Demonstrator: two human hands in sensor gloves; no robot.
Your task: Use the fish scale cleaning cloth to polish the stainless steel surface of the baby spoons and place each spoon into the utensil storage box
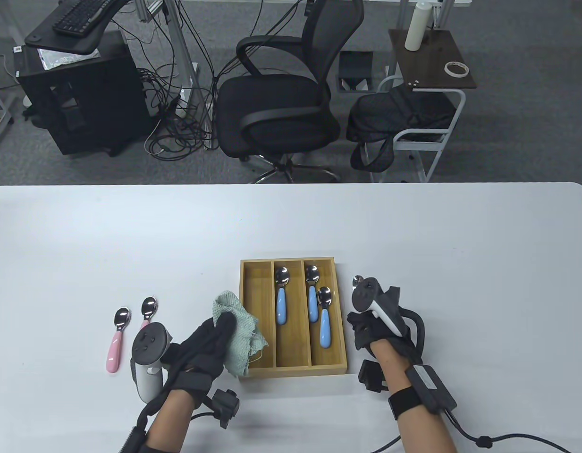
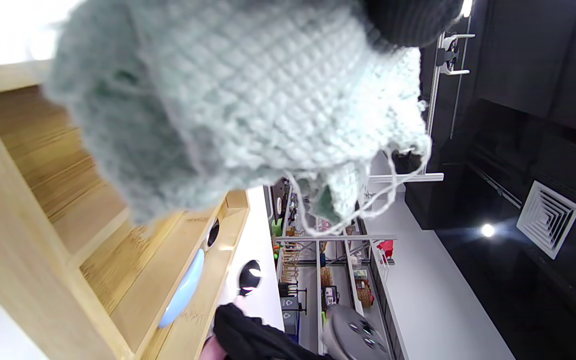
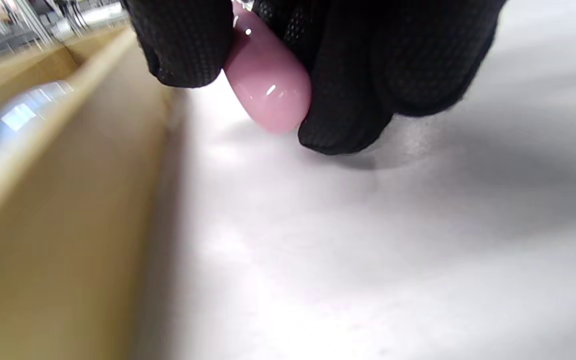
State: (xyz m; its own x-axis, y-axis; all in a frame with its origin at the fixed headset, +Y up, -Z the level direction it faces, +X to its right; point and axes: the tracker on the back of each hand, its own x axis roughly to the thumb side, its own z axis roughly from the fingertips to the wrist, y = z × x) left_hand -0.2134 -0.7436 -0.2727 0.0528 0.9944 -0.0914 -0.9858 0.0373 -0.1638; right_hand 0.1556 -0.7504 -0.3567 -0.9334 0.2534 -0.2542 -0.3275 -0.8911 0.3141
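1. Table view, lower middle of the frame: your utensil storage box [image 1: 340, 311] is a bamboo tray with three long compartments, sitting on the white tabletop [image 1: 130, 236].
2. Its left compartment shows only bare wood. The middle one holds one blue-handled spoon [image 1: 281, 297], bowl toward the top of the frame. The right one holds two more blue-handled spoons [image 1: 312, 295] [image 1: 325, 318], one slightly lower than the other.
3. Each spoon has a shiny, mirror-bright steel bowl and a rounded, glossy plastic handle.
4. Your left hand [image 1: 208, 347], at the box's lower left corner, grips the fish scale cleaning cloth [image 1: 239, 332], a pale green, knobbly-woven rag bunched up with loose threads at its edge; it hangs over the box's left wall.
5. Your right hand [image 1: 373, 330], just right of the box, pinches a pink-handled spoon [image 3: 268, 82]. The right wrist view shows the pink handle end between thumb and fingers, close above the tabletop; the steel bowl [image 1: 357, 280] peeks out above the tracker in the table view.
6. Lower left of the table view: two more pink-handled spoons [image 1: 117, 339] [image 1: 147, 309] lie side by side on the tabletop, bowls up-frame, the right one partly hidden by your left tracker.
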